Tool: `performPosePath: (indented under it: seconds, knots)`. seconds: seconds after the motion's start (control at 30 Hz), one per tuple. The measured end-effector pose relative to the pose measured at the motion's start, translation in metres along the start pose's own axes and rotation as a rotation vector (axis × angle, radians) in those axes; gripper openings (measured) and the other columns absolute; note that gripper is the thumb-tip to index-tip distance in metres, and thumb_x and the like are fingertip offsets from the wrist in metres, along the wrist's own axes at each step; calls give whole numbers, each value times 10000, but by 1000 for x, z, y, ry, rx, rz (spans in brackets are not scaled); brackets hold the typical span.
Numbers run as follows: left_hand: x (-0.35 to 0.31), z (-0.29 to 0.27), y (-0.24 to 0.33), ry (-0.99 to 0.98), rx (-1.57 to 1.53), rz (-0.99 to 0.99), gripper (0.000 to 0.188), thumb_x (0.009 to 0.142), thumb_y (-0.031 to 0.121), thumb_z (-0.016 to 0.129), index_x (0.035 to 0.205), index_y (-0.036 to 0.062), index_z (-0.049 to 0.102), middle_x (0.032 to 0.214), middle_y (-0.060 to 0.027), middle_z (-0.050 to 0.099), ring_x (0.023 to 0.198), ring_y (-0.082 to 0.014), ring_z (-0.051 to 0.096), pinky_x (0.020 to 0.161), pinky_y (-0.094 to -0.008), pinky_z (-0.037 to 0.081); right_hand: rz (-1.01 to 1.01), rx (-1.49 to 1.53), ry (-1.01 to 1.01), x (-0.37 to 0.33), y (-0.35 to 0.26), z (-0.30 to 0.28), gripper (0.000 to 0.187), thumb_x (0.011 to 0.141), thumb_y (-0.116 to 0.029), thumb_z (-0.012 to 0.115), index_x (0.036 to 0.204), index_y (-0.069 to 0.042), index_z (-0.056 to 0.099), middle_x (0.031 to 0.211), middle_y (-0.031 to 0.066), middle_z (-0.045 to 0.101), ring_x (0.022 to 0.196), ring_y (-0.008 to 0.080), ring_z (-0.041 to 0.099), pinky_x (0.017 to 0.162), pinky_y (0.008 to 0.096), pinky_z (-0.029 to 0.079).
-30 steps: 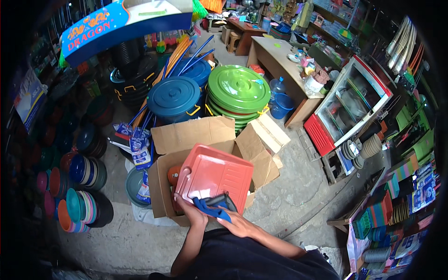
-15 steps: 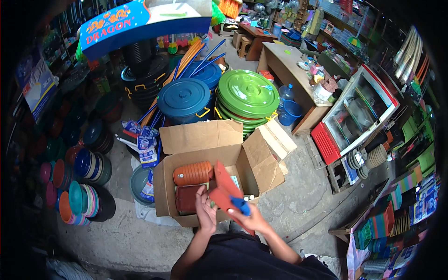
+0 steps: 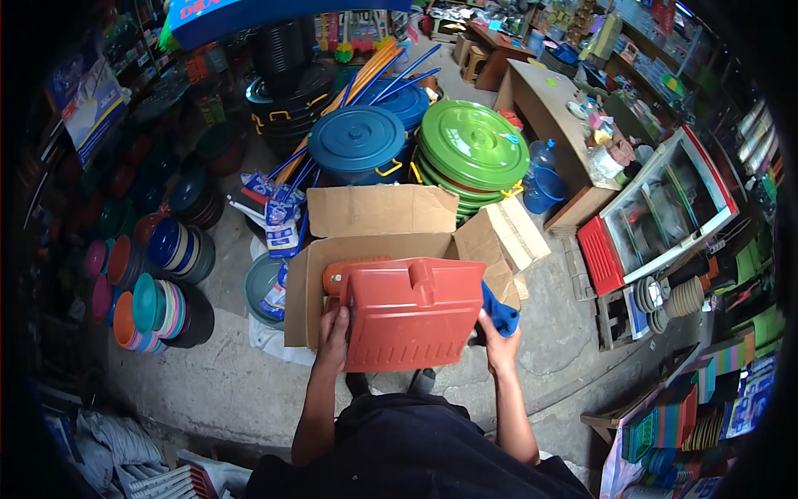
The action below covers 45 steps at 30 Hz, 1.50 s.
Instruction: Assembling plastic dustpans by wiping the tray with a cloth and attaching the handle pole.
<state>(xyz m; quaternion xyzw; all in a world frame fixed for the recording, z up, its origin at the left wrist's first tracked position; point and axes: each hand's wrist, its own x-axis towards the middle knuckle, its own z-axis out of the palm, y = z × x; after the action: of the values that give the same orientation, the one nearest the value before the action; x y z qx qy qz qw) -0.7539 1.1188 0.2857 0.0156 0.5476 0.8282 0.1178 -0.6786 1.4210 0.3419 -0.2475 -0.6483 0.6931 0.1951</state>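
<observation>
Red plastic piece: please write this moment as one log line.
red piece: partly hides open cardboard box | left hand: grips left edge | right hand: grips right edge, blue cloth beside

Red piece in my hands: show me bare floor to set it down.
Bare floor shows to the right of the red piece, between the carton and the fridge. Another patch lies to the left, below the basin and right of the bowls. It is crowded behind the carton, with lidded tubs.

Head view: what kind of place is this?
Probably a shop selling household goods: there are stacks of colourful bowls, big lidded tubs like the green one, and crowded shelves behind the desk.
</observation>
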Motion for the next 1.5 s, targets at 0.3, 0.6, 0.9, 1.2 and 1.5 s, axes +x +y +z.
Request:
performPosePath:
  seconds: [0.3, 0.6, 0.9, 1.2, 1.5]
  knots:
    - [-11, 91, 2, -104, 474, 356, 364, 936, 339, 625, 974, -22, 650, 725, -80, 642, 685, -109, 583, 612, -306, 467, -420, -313, -113, -4, -52, 7, 521, 991, -216, 422, 1451, 21, 365, 1575, 167, 231, 1448, 323, 255, 1167, 387, 213]
    - [-28, 125, -4, -30, 449, 391, 355, 924, 322, 628, 993, -26, 637, 773, -153, 674, 722, -200, 673, 643, -354, 497, -714, -629, -128, -16, -48, 2, 687, 861, -193, 609, 1468, -3, 349, 1540, 202, 313, 1450, 427, 201, 1179, 546, 87]
    - [-49, 101, -41, 121, 554, 424, 239, 889, 229, 644, 841, -2, 605, 667, -92, 600, 610, -147, 589, 552, -325, 449, -834, -508, -492, -61, -53, 1, 627, 686, -197, 735, 1290, -92, 602, 1374, 119, 531, 1365, 386, 385, 1111, 562, 248]
    - [-53, 95, -36, 36, 572, 286, 472, 1010, 423, 416, 919, 10, 627, 793, -70, 636, 750, -152, 606, 668, -303, 472, -659, -449, -338, -42, -66, 2, 496, 801, -216, 647, 1284, -106, 618, 1428, 105, 502, 1303, 346, 426, 1049, 431, 295]
    - [-53, 125, -8, -99, -155, 87, 580, 1049, 450, 283, 1432, 25, 376, 1398, -135, 492, 1223, -261, 546, 1042, -407, 428, -869, -734, -498, -79, -42, 45, 777, 746, -259, 707, 1465, -205, 419, 1548, 59, 337, 1391, 430, 295, 1127, 582, 236]
